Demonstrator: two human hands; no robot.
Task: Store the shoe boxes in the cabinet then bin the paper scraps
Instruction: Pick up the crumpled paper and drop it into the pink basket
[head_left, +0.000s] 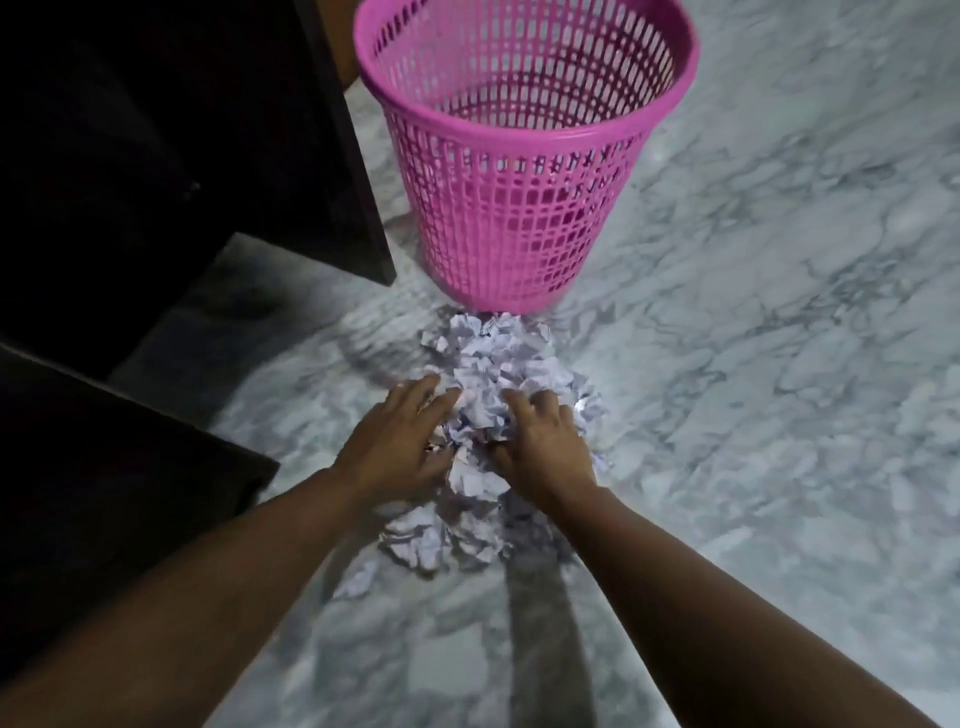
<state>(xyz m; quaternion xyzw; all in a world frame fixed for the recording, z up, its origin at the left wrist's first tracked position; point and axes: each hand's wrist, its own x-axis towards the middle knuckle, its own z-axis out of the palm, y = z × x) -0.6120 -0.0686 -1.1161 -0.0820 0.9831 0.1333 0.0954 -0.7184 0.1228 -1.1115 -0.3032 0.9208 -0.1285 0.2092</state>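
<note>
Pink mesh bin (524, 171): one. Heap of crumpled paper scraps (493, 364): one, individual pieces too many and too jumbled to count. Hands: two, left hand (400, 441) and right hand (545, 447). Dark cabinet (182, 130): one.

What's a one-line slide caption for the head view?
Both hands, left hand and right hand, gather crumpled paper scraps beside a pink basket.
</note>
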